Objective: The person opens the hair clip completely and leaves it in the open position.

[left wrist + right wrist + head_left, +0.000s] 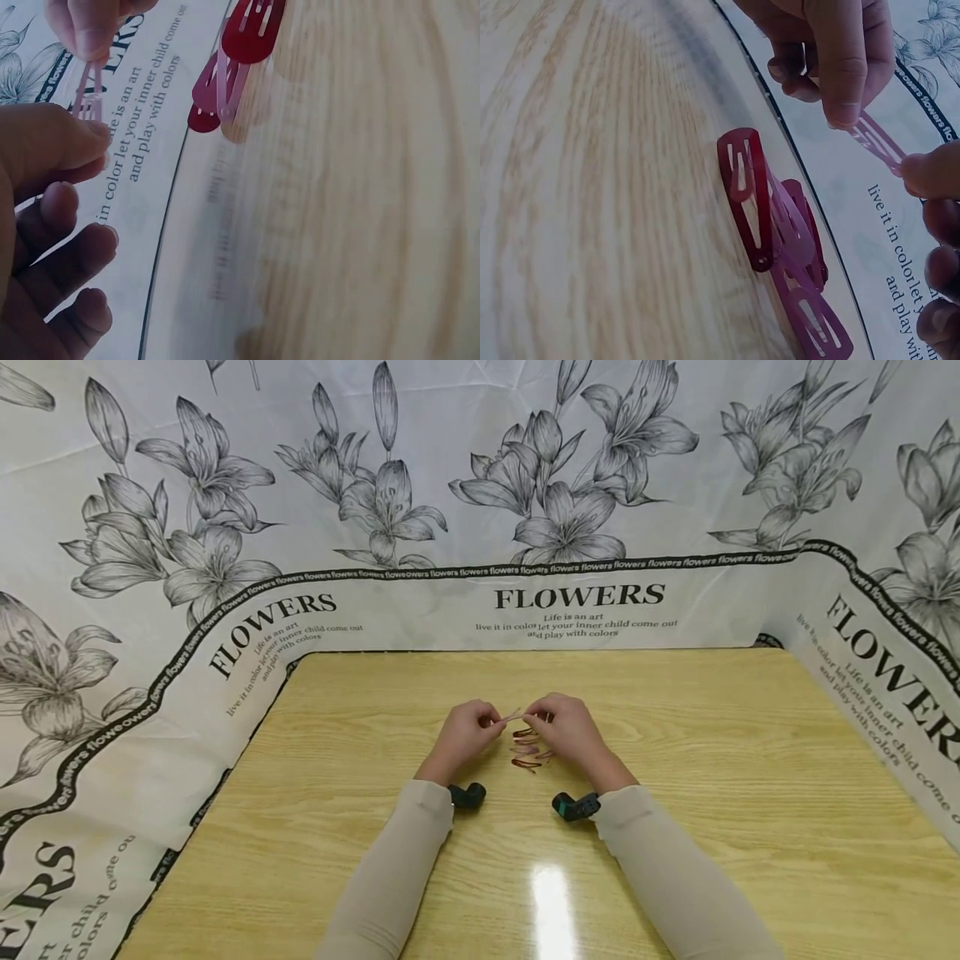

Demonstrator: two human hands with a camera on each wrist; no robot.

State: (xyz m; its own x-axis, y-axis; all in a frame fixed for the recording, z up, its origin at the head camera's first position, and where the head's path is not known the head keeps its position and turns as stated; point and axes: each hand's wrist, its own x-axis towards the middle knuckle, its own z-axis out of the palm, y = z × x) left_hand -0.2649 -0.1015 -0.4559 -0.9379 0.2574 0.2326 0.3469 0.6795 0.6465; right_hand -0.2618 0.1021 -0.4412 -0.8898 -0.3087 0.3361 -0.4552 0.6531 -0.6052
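Out in front of me, my left hand (470,731) and right hand (567,727) hold a pale pink snap hair clip (881,147) between them. The left thumb and finger pinch its broader end, while the right fingertips grip its narrow tip. In the left wrist view the clip (88,84) spans the small space between both hands, and the other left fingers curl loosely. Below the hands, several more snap clips lie together on the table: a dark red clip (726,176), a light pink clip (796,238), a magenta clip (841,346) and others partly covered.
The wood-grain table (360,718) carries a bright reflection near its front. White cloth (420,610) printed with flowers and lettering rises behind and at both sides. Dark wrist cameras (468,796) sit at the cuffs of the beige sleeves (405,860).
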